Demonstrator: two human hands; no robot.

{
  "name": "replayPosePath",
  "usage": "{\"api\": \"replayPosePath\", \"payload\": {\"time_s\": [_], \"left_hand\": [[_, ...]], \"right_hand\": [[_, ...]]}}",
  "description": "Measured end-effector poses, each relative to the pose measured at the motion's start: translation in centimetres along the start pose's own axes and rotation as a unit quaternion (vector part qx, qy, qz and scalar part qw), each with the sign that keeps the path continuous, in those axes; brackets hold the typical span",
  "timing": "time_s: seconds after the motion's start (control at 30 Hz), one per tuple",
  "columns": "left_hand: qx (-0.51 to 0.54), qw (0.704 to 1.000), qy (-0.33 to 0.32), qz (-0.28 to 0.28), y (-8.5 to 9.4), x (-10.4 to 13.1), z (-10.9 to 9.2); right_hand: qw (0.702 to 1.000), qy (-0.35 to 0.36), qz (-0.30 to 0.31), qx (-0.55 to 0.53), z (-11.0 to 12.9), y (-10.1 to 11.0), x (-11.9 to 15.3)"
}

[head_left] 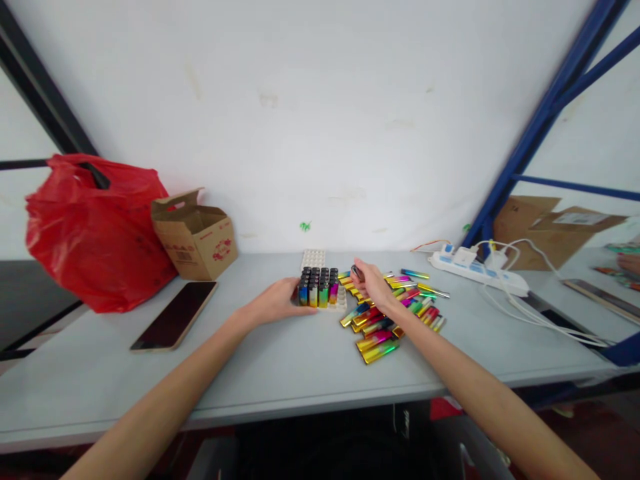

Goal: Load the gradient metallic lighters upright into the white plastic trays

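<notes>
Several lighters (319,287) with black tops and shiny multicoloured bodies stand upright in rows in a white tray (342,300). The tray's right-hand column shows bare slots. My left hand (280,301) grips the left side of the tray, thumb along the front and fingers behind, partly hidden by the lighters. Just right of the tray, above the table, my right hand (373,283) pinches a lighter (356,272); its dark end shows and the fingers cover most of the rest. Beneath and around the right hand lies a loose pile of metallic lighters (377,338), pointing various ways.
Behind the tray lies another white slotted tray (314,258). A phone (175,316), an open cardboard box (200,237) and a red plastic bag (100,233) are on the left. A power strip (477,272) with white cables stands at right, near a blue metal frame (530,137).
</notes>
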State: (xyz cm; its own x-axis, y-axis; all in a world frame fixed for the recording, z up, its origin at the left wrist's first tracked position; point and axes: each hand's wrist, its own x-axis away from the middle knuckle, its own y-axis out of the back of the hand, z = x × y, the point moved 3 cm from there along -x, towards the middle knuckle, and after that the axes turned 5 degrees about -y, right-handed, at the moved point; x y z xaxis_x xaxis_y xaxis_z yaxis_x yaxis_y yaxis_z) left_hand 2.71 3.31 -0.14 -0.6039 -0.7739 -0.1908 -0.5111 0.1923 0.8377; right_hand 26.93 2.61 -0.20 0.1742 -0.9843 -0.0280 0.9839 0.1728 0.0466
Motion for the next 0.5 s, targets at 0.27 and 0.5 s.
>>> {"api": "replayPosePath", "payload": {"time_s": [0.27,0.5], "left_hand": [[0.003,1.0,-0.007,0.007,0.1,0.0,-0.3],[-0.003,1.0,-0.008,0.007,0.1,0.0,-0.3]], "right_hand": [[1.0,-0.015,-0.01,-0.015,-0.5,0.2,-0.3],[0.993,0.09,0.03,0.065,0.5,0.6,0.4]]}}
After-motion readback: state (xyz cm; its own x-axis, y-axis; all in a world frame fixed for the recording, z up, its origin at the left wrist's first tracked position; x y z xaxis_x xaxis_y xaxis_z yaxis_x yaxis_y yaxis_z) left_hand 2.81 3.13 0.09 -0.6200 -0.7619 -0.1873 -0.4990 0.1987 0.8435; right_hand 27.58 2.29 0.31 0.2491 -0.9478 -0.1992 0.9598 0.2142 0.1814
